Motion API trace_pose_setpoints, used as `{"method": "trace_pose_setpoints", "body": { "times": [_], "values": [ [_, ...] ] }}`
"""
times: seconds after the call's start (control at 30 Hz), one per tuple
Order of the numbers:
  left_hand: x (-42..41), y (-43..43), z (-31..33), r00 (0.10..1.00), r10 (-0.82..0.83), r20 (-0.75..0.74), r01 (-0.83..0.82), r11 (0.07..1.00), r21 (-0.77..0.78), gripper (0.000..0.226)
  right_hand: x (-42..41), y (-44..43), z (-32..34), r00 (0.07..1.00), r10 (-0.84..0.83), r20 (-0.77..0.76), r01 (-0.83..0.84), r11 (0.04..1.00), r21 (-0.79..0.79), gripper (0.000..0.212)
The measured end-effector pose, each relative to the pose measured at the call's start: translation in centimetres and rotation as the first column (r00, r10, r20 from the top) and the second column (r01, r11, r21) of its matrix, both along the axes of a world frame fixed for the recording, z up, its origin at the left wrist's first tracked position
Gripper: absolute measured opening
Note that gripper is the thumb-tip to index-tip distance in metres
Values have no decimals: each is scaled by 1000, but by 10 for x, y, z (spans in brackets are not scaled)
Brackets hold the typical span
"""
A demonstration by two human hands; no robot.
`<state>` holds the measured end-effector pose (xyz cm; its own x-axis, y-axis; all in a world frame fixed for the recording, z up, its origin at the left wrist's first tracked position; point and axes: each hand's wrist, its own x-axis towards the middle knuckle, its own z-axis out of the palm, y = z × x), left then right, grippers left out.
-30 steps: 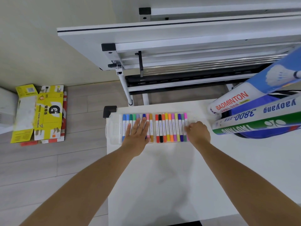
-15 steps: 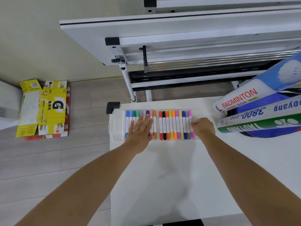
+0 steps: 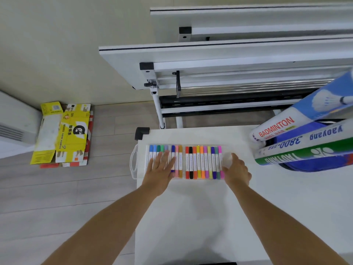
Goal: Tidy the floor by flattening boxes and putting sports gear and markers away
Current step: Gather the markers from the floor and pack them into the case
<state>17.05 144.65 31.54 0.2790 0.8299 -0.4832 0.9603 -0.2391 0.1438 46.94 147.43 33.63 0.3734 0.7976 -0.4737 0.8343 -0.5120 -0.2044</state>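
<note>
Flattened boxes [image 3: 63, 134] lay on the floor, left of the tabletop [image 3: 191, 217]. At its far left corner sat the marker case [image 3: 202, 162]. The left hand [image 3: 161, 169], fingers straight, pressed the lid, likely steadying it. The right hand [image 3: 236, 171] curled round the case's right end, probably to snap it closed.

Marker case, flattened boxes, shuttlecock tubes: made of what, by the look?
Marker case: clear plastic, glossy; the markers show through it.
Flattened boxes: printed cardboard, fairly matte; folded flaps and crease lines.
Shuttlecock tubes: probably paperboard with a glossy printed wrap; soft sheen, but plastic can't be ruled out.
</note>
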Motion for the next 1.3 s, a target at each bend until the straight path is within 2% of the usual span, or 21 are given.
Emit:
{"method": "trace_pose_setpoints", "body": {
  "times": [0.07, 0.13, 0.23, 0.3, 0.33, 0.4, 0.47, 0.57, 0.63, 0.7, 0.8, 0.83, 0.9, 0.97, 1.07, 1.13, 1.3],
  "values": [
    [-21, -9, 4, 991, 125, -37, -124, 992, 34, 67, -3, -10, 3, 1000, 8, -14, -8, 1000, -21, 70],
    [-45, -15, 10, 948, 316, -40, -316, 948, 29, 69, -5, -16, 6, 999, 9, -49, -11, 999, -35, 75],
    [-79, -18, 5, 804, 594, 22, -590, 802, -97, 70, -5, -19, 7, 995, -12, -95, 8, 999, -39, 76],
    [-93, -14, 7, 666, 720, 196, -671, 693, -264, 71, -6, -19, 9, 990, -52, -130, 48, 998, -31, 73],
    [-94, -13, 12, 594, 755, 278, -683, 655, -322, 71, -6, -19, 10, 988, -68, -141, 65, 997, -31, 71],
    [-94, -10, 21, 515, 786, 343, -714, 614, -335, 67, -8, -18, 14, 982, -98, -163, 94, 995, -35, 66],
    [-91, -9, 33, 459, 801, 384, -776, 573, -266, 54, -10, -17, 20, 967, -158, -198, 152, 987, -46, 60],
    [-83, -7, 65, 401, 781, 478, -853, 508, -116, 18, -9, -20, 25, 941, -233, -246, 226, 973, -55, 57],
    [-73, -7, 93, 355, 718, 598, -853, 511, -106, 20, -9, -21, 31, 933, -254, -255, 246, 967, -63, 55],
    [-61, -10, 113, 430, 576, 695, -761, 646, -65, 32, -7, -22, 33, 918, -290, -269, 280, 957, -76, 53],
    [-38, -15, 124, 557, 365, 746, -508, 860, -42, 53, -2, -24, 34, 880, -364, -305, 347, 932, -108, 47],
    [-26, -16, 126, 573, 308, 760, -427, 903, -44, 59, -1, -25, 35, 844, -411, -346, 390, 912, -131, 45],
    [5, -17, 127, 636, 158, 756, -272, 962, 28, 65, 0, -27, 39, 697, -534, -479, 501, 840, -208, 32],
    [37, -18, 122, 721, -3, 693, -141, 978, 152, 68, 2, -27, 49, 563, -614, -553, 562, 775, -288, 24],
    [81, -21, 106, 831, -125, 542, 1, 975, 223, 74, 12, -33, 51, 456, -651, -607, 577, 735, -356, 32],
    [105, -23, 92, 862, -183, 473, 71, 967, 245, 74, 20, -36, 47, 381, -652, -656, 573, 723, -386, 38],
    [142, -26, 47, 929, -276, 247, 230, 952, 200, 81, 31, -37, 38, 337, -645, -686, 535, 731, -424, 46]
  ]
}}
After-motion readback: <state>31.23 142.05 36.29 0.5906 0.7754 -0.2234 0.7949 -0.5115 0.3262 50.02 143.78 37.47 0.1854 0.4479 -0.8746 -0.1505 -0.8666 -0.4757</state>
